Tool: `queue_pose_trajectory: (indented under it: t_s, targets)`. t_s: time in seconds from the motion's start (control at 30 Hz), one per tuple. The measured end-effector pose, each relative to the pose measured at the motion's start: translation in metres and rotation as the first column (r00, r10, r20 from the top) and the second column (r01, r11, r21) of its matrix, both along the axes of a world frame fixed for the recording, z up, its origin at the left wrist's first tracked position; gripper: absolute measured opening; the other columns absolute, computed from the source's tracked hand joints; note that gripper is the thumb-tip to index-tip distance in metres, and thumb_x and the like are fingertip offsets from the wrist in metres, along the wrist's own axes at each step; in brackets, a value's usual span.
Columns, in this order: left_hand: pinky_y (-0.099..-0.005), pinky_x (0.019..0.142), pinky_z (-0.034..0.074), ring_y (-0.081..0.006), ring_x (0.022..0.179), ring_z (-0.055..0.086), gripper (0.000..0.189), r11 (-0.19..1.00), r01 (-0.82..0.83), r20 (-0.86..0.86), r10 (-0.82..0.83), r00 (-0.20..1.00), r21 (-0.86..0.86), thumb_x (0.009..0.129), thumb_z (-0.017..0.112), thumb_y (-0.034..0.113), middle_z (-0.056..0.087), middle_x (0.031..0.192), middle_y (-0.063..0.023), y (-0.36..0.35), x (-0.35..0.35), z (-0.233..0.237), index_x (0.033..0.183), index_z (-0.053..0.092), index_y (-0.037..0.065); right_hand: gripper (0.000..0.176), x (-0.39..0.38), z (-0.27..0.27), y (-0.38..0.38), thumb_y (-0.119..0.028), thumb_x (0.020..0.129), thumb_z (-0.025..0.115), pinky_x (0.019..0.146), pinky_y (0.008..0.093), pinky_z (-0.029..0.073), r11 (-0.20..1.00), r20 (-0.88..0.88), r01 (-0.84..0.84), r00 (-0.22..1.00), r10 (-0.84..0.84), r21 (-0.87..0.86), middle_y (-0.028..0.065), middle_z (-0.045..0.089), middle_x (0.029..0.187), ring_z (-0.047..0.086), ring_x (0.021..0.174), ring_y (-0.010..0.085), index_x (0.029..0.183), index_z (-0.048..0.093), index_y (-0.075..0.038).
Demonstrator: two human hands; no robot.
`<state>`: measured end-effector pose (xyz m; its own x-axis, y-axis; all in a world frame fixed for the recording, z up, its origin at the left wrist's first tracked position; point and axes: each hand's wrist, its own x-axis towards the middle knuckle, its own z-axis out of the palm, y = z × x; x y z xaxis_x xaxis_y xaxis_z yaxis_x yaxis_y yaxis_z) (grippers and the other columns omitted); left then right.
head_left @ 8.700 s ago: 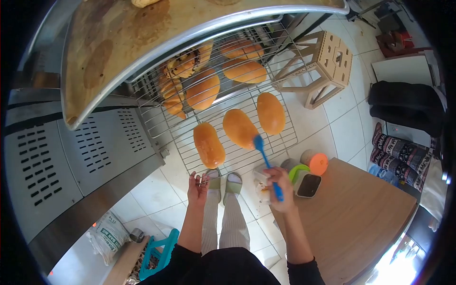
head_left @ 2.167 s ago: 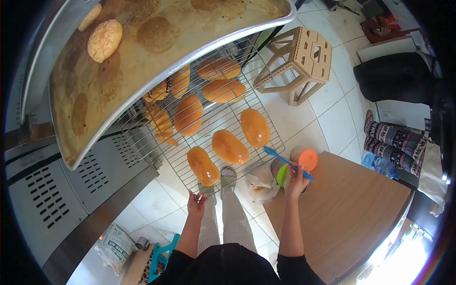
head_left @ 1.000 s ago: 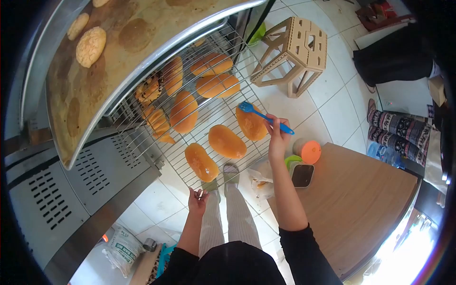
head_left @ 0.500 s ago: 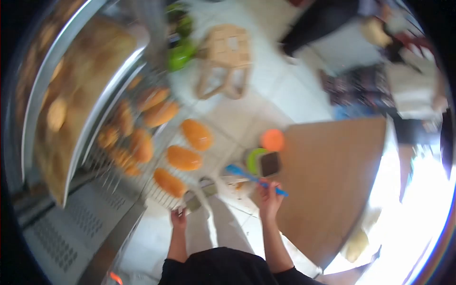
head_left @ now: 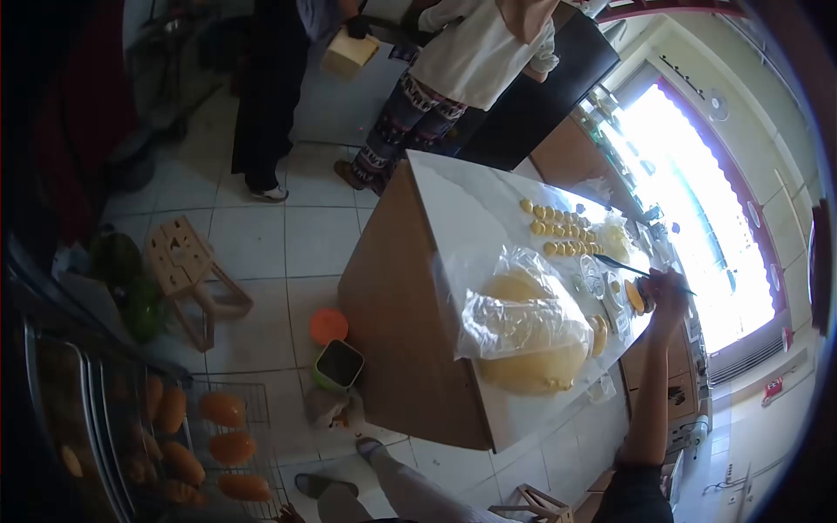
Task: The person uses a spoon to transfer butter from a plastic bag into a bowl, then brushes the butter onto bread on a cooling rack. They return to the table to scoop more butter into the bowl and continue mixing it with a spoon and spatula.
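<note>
Stretched out over the worktable, my right hand [head_left: 668,292] is closed around the handle of a thin blue pastry brush [head_left: 621,265]. The brush head is near a clear plastic cup [head_left: 592,279] and rows of small dough pieces [head_left: 558,231]. My left hand [head_left: 289,514] shows only partly at the bottom edge, fingers curled at the edge of a wire rack [head_left: 265,410]. Shiny golden loaves [head_left: 232,448] lie on this rack, with more bread behind them.
A large dough mound [head_left: 532,370] under plastic sits on the worktable [head_left: 453,196]. On the floor are a wooden stool [head_left: 180,261], an orange-topped container [head_left: 329,326] and a dark-topped green bin [head_left: 338,364]. Two people stand beyond, one holding a pale block [head_left: 350,54].
My view has swung right and up to the worktable. My right hand has carried the brush from above the floor beside the table to over the tabletop. The left hand stays by the rack.
</note>
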<state>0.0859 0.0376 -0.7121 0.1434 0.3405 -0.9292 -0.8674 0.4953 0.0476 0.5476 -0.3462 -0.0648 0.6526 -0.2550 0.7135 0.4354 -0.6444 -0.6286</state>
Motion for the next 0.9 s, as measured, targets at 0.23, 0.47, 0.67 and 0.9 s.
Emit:
queue_pose_trajectory:
  t_s: [0.23, 0.47, 0.67, 0.9]
  targets:
    - [-0.0409, 0.089, 0.027, -0.0210, 0.110, 0.031, 0.040, 0.996, 0.059, -0.391, -0.080, 0.917, -0.067, 0.084, 0.032, 0.023, 0.027, 0.122, -0.0117, -0.016, 0.037, 0.042, 0.119, 0.026, 0.004, 0.029, 0.120, -0.085, -0.166, -0.023, 0.078, 0.050, 0.044, 0.0210, 0.047, 0.982, -0.172, 0.186, 0.969, -0.177, 0.040, 0.0120, 0.057, 0.065, 0.056, 0.051, 0.0141, 0.073, 0.050, 0.006]
    - [-0.0396, 0.089, 0.028, -0.0216, 0.108, 0.033, 0.039, 0.984, 0.152, -0.403, -0.177, 0.898, -0.095, 0.085, 0.030, 0.025, 0.031, 0.119, -0.0137, -0.020, 0.048, 0.050, 0.116, 0.029, 0.002, 0.031, 0.126, -0.102, -0.187, -0.023, 0.077, 0.052, 0.045, 0.0205, 0.046, 0.967, -0.308, 0.239, 0.930, -0.201, 0.091, 0.0107, 0.057, 0.064, 0.056, 0.051, 0.0140, 0.068, 0.052, 0.006]
    - [-0.0384, 0.089, 0.029, -0.0221, 0.107, 0.034, 0.039, 0.973, 0.199, -0.398, -0.229, 0.888, -0.116, 0.085, 0.028, 0.027, 0.033, 0.117, -0.0155, -0.016, 0.048, 0.052, 0.115, 0.031, 0.001, 0.031, 0.115, -0.091, -0.187, -0.022, 0.077, 0.051, 0.050, 0.0216, 0.050, 0.912, -0.128, 0.256, 0.966, -0.227, 0.319, 0.0137, 0.055, 0.069, 0.056, 0.055, 0.0163, 0.079, 0.049, 0.009]
    - [-0.0370, 0.089, 0.030, -0.0228, 0.106, 0.036, 0.041, 0.966, 0.221, -0.360, -0.257, 0.897, -0.137, 0.085, 0.025, 0.029, 0.037, 0.114, -0.0174, -0.011, 0.033, 0.046, 0.112, 0.033, -0.001, 0.026, 0.109, -0.094, -0.214, -0.017, 0.077, 0.051, 0.054, 0.0271, 0.052, 0.658, -0.048, 0.171, 0.978, -0.201, 0.734, 0.0124, 0.051, 0.077, 0.055, 0.067, 0.0202, 0.090, 0.044, 0.004]
